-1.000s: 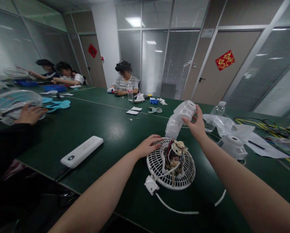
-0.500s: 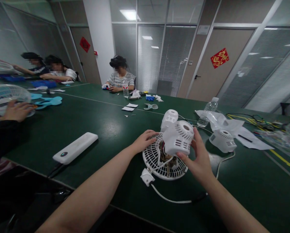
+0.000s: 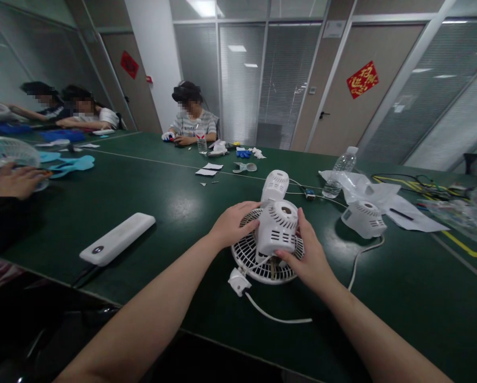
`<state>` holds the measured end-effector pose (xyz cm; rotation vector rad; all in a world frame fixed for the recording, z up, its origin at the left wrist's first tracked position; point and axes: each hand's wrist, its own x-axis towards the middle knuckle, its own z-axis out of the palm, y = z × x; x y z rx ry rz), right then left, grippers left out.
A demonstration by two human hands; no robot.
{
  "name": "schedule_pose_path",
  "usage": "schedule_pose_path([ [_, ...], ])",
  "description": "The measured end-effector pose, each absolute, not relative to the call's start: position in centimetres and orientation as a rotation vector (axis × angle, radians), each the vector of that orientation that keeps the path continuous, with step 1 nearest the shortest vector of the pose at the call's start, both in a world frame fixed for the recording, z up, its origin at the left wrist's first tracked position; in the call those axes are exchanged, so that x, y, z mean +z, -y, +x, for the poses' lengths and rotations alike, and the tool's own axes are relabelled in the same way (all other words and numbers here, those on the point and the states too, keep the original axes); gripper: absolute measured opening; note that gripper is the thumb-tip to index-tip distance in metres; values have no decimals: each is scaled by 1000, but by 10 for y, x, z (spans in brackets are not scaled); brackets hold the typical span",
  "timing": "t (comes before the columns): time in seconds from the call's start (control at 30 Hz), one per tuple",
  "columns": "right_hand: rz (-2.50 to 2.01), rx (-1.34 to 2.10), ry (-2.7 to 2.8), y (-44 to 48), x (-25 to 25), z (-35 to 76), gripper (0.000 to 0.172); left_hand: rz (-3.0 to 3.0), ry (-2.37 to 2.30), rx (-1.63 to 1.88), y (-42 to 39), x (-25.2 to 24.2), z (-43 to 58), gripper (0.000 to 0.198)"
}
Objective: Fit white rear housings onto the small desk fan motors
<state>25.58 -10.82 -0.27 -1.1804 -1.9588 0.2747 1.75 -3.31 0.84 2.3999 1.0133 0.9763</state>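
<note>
A white plastic fan motor cover (image 3: 277, 229) with vent slots and a round top hole sits over the middle of a white round fan grille (image 3: 248, 260) on the table. My right hand (image 3: 310, 252) grips the cover from the right, thumb low on its front and fingers along its far side. My left hand (image 3: 236, 223) closes on the cover's left side, its thumb against the edge and its fingertips partly hidden behind. Another white fan housing (image 3: 276, 184) stands just behind. A white part with a cord (image 3: 239, 282) lies at the grille's near edge.
To the left lies a white power bank (image 3: 118, 239). A third white housing (image 3: 365, 218), a water bottle (image 3: 340, 173) and plastic wrap (image 3: 366, 186) are at right. A co-worker's hand (image 3: 15, 181) holds a fan grille at far left; other people sit across the table.
The cover has come down and left onto the middle of the grille, hiding the wiring seen before. My left hand has moved from the grille to the cover's side.
</note>
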Motion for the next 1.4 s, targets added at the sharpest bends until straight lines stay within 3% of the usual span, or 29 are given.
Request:
schedule_pose_path([
  [0.17,-1148,251,1984,108,-1,255,100,2223,-725,850,45,11,26,97],
  [0.37,-1173,272,1998,110,0,253,100,2219,-733,747,44,13,24,115],
  [1.4,-1120,490,1967,110,4,256,94,2252,-779,769,46,10,30,121],
])
